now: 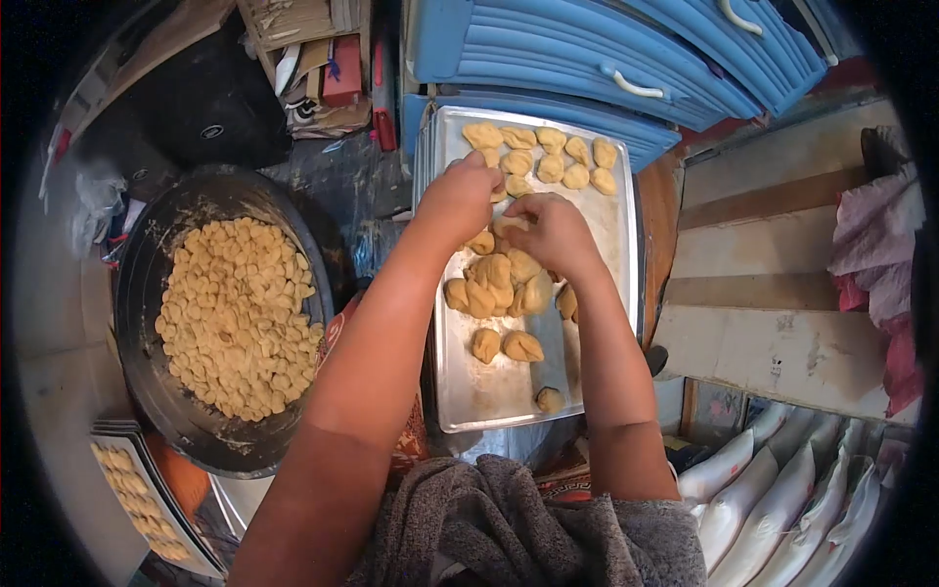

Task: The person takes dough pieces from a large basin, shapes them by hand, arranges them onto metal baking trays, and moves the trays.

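Observation:
A metal baking tray (460,391) carries pieces of yellowish dough. At its far end, several dough pieces (550,168) sit in loose rows. My left hand (465,199) is over the tray's left side, fingers closed on a small dough piece (497,195), partly hidden by the hand. To its right, my right hand (551,233) has thumb and fingers bent in a pinch on another dough piece (509,226). Just below the hands lies a heaped clump of dough (491,284). Closer to me are a few single pieces, with some partly behind my right forearm.
A large black tub (137,362) full of small dough pieces stands at left. Blue drawers (587,59) rise beyond the tray. White filled bags (773,499) are at lower right. Stacked trays (147,499) with shaped dough sit at lower left. A pinkish cloth (880,254) hangs at right.

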Demonstrator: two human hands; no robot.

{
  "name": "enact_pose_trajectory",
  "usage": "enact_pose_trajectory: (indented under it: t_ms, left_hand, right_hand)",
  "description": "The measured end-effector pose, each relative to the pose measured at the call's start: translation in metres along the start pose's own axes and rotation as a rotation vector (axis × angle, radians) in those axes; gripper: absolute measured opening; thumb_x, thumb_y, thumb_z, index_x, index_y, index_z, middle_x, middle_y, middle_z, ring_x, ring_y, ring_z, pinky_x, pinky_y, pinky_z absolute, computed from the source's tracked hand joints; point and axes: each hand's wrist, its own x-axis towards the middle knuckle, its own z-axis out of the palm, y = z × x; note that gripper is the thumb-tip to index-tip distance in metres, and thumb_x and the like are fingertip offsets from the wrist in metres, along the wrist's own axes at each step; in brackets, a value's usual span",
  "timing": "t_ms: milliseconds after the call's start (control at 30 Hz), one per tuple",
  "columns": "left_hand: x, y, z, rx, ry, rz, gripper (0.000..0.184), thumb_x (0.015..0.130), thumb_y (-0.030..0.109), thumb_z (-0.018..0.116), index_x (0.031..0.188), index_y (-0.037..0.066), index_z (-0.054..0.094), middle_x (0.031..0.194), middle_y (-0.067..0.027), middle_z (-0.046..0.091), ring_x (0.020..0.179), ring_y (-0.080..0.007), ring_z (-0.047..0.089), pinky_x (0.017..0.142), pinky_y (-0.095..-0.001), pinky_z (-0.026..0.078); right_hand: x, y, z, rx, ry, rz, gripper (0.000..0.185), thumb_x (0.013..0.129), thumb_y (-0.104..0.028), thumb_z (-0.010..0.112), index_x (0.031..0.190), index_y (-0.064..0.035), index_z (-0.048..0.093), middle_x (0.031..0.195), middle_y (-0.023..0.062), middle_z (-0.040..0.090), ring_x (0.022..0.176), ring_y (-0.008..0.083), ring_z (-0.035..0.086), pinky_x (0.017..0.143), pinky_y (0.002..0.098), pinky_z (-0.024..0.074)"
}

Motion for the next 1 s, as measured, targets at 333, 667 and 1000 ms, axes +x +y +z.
enact_pose_trajectory:
  t_ms: [333,667,1000]
  left_hand:
    - [0.01,0.001,0.007,0.038,-0.005,-0.133,0.015,0.07,0.0,0.061,0.085,0.004,0.06,0.093,-0.016,0.054,0.09,-0.036,0.056,0.077,-0.0431,0.046]
    - [0.005,0.013,0.006,0.011,-0.044,0.053,0.019,0.073,0.005,0.06,0.091,0.009,0.067,0.098,-0.0098,0.057,0.104,-0.0299,0.052,0.087,-0.0396,0.043]
    - [0.001,0.015,0.021,0.118,-0.122,0.124,0.026,0.074,0.008,0.062,0.1,0.01,0.067,0.101,-0.0041,0.059,0.105,-0.0256,0.05,0.089,-0.0395,0.035]
  right_hand:
    - [0.002,0.037,0.0,0.089,0.415,0.017,0.02,0.077,-0.012,0.069,0.092,-0.0003,0.067,0.081,0.0075,0.064,0.068,0.0139,0.057,0.062,0.0272,0.0461]
    - [-0.017,0.057,-0.019,0.482,0.349,0.302,0.019,0.078,-0.005,0.065,0.094,0.0039,0.063,0.068,0.0057,0.062,0.064,0.0092,0.058,0.057,0.0239,0.0472]
    - [-0.029,0.052,-0.024,0.11,0.407,0.157,0.018,0.076,-0.008,0.064,0.093,-0.0037,0.066,0.085,0.0094,0.055,0.074,0.0238,0.057,0.068,0.032,0.0464]
